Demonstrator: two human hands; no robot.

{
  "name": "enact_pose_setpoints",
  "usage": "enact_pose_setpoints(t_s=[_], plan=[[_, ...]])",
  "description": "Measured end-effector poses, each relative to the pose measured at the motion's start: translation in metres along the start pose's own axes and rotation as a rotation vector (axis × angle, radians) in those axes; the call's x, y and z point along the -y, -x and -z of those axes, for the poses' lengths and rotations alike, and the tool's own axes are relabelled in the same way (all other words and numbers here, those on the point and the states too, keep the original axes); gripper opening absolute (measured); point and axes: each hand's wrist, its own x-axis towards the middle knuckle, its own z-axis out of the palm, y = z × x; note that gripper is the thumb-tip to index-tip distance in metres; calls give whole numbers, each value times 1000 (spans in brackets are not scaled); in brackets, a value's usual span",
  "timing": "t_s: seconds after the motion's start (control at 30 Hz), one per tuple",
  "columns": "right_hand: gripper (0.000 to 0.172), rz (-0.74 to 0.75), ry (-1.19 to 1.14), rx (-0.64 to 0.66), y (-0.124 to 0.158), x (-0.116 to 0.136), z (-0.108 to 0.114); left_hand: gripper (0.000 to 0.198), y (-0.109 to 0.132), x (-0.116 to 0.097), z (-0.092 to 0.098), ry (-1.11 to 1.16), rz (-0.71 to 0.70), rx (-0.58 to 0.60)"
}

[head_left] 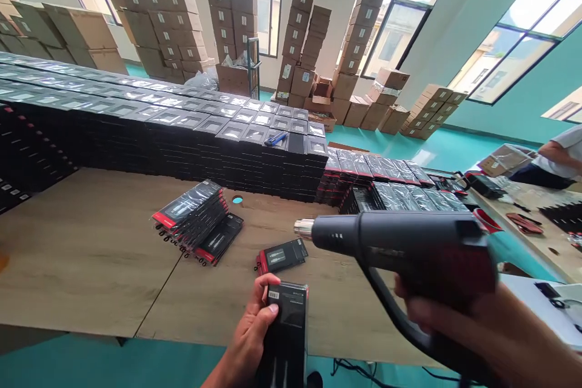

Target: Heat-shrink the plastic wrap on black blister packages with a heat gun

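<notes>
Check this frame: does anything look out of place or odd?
Two things stand out. A blue-handled tool lies on top of the stacked black packages, where only packages otherwise sit. A small pile of packages slumps askew on the table, unlike the squared stacks behind it.

The heat gun is black, with a dark red back part and a silver nozzle. The package at lower middle is black with a thin red edge. The tabletop has light brown wood grain, and the floor is teal.
</notes>
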Motion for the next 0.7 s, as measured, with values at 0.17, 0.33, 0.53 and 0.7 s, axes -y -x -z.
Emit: enact_pose_setpoints(t_s=[0.17,0.33,0.53,0.7], plan=[[32,207,-165,211,-40,-2,-57,41,9,-1,-12,-237,-40,-8],[25,256,-256,379,-54,-2,-74,36,10,2,-18,-257,-65,-29],[21,278,-254,454,-63,1,-69,39,13,8,-25,-271,-97,-141],[8,308,-186,329,-68,7,-72,42,10,8,-28,-356,-146,-133]])
